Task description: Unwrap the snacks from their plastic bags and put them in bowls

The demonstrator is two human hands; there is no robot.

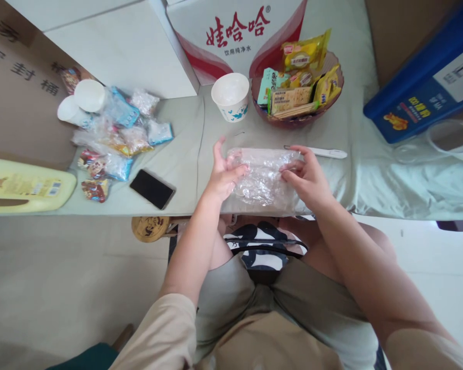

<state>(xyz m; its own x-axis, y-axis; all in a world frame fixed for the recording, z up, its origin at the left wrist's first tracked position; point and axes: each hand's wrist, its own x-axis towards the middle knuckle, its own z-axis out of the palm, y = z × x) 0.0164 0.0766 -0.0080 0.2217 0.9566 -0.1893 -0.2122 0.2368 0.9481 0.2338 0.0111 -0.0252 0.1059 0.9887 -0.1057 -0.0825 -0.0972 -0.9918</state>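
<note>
A crumpled clear plastic bag (263, 177) lies on the pale green table (185, 169) right in front of me. My left hand (224, 172) pinches its left end between thumb and fingers, with the other fingers raised. My right hand (306, 177) grips its right end with curled fingers. What is inside the bag is too faint to make out.
A white paper cup (231, 97), a brown bowl of snack packets (299, 121) and a white pen-like stick (324, 152) lie just beyond. A black phone (152, 188), loose snack packets (116, 136), stacked cups (83, 103) and a yellow bottle (27, 185) are left; boxes stand behind.
</note>
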